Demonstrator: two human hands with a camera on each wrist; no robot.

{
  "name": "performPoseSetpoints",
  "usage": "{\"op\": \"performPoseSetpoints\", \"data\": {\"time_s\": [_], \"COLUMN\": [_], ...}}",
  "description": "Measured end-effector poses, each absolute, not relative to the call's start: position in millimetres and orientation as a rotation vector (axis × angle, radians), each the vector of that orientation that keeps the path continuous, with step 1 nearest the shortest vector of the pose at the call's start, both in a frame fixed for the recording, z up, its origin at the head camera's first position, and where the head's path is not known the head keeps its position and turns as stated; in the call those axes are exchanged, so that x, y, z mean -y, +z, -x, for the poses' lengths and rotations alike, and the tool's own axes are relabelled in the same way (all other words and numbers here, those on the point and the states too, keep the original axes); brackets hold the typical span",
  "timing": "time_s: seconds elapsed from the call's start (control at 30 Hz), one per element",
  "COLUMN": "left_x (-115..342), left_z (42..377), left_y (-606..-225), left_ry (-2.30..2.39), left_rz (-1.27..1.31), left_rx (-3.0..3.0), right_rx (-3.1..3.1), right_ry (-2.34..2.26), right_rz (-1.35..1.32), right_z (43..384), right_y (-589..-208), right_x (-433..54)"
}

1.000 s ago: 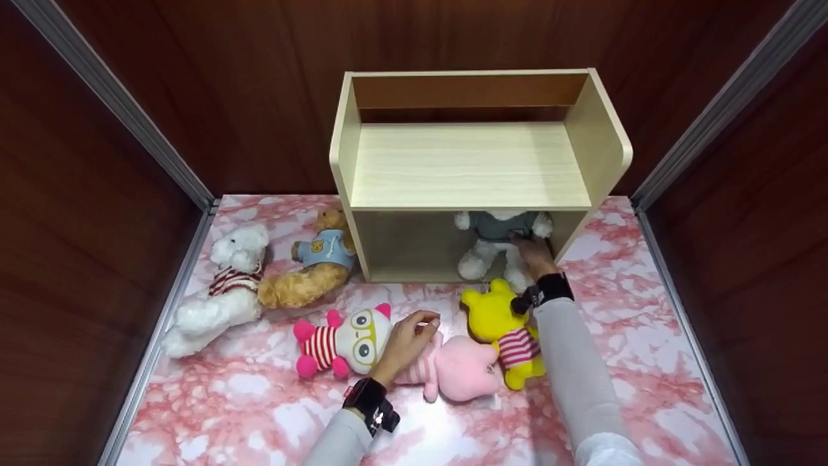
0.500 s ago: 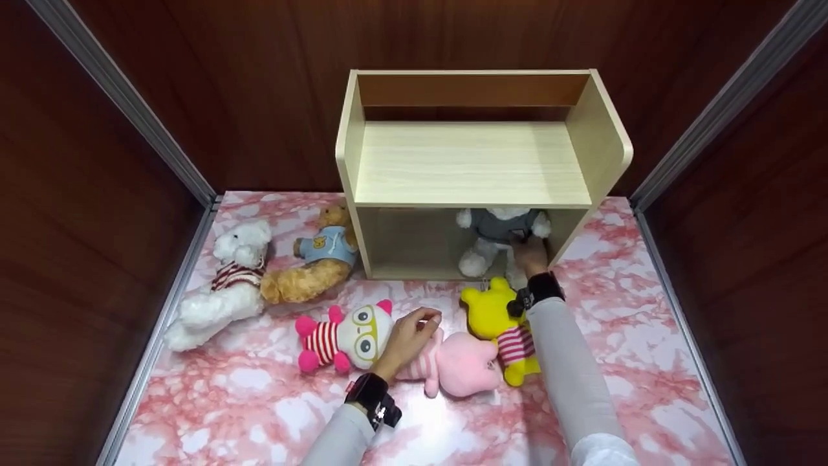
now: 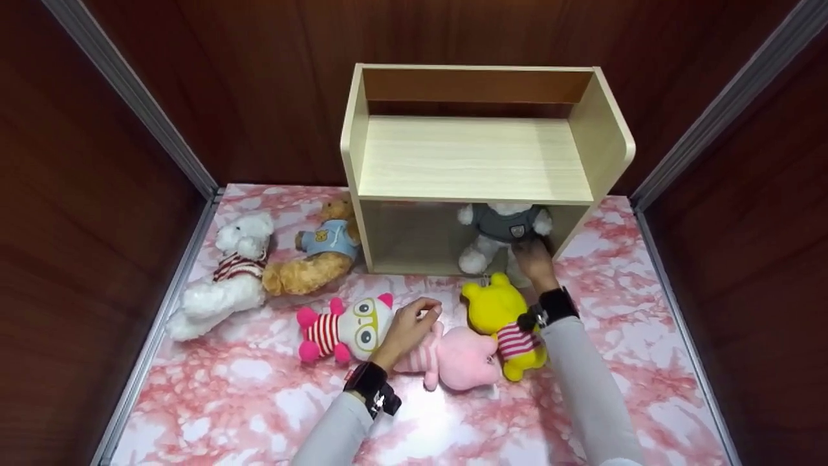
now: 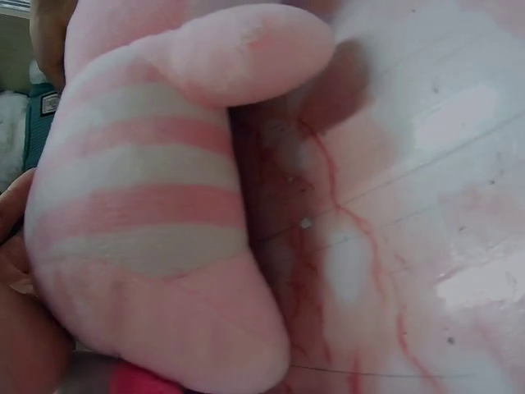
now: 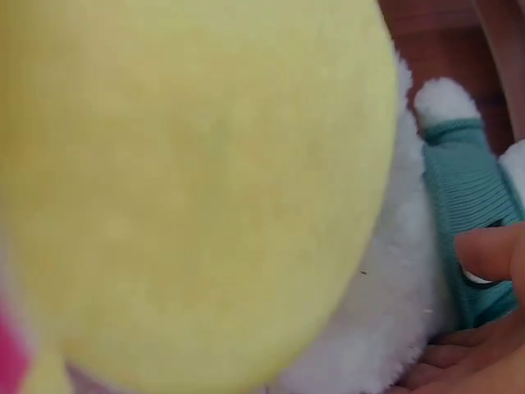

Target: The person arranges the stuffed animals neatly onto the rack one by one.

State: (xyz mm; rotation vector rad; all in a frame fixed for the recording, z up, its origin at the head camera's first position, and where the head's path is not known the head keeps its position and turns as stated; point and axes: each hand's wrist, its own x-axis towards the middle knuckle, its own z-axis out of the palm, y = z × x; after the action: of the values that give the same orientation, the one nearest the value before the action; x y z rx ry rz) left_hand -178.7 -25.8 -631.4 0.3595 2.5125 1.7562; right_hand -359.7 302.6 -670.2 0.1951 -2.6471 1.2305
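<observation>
A white plush bear in a dark sweater (image 3: 498,220) sits at the right of the shelf's lower compartment, its head mostly hidden. My right hand (image 3: 535,262) is at its leg and sweater hem; thumb and fingers (image 5: 488,250) are apart in the right wrist view. By the shelf's front lies a yellow plush bear (image 3: 495,309) in a striped top, under my right wrist. My left hand (image 3: 409,327), fingers loosely bent, rests by the legs of a pink plush (image 3: 467,359) in a striped top, gripping nothing visible. Beside it lies a panda plush (image 3: 359,330) with yellow glasses.
A pale wooden shelf (image 3: 479,158) stands at the back, with an upper board and a lower compartment. Left of it lie a brown plush bear (image 3: 328,243) in a blue top and a white plush bear (image 3: 220,301). Dark panels (image 3: 272,97) wall the marbled tabletop (image 3: 246,401).
My right hand has drawn back slightly toward the front right, uncovering the badge on the bear's sweater. The bear keeps its place in the shelf. My left hand stays put.
</observation>
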Motion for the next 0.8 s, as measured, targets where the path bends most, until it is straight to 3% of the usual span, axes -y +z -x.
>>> {"op": "performPoseSetpoints", "data": {"time_s": [0.07, 0.17, 0.53, 0.8], "left_x": [26, 29, 67, 116], "left_z": [182, 185, 200, 223], "left_y": [-627, -620, -594, -575], "left_ry": [1.754, 1.764, 1.939, 1.948], "left_rz": [-0.375, -0.375, -0.282, -0.173], "left_rx": [-2.526, -2.53, -2.563, -2.965], "right_rx": [2.661, 2.679, 2.616, 2.457], "right_ry": [1.474, 1.541, 1.597, 1.819], "right_rz": [-0.018, 0.062, 0.088, 0.08], "right_z": [328, 296, 267, 246], "right_y": [-618, -578, -563, -541], "right_x": [-287, -274, -273, -276]}}
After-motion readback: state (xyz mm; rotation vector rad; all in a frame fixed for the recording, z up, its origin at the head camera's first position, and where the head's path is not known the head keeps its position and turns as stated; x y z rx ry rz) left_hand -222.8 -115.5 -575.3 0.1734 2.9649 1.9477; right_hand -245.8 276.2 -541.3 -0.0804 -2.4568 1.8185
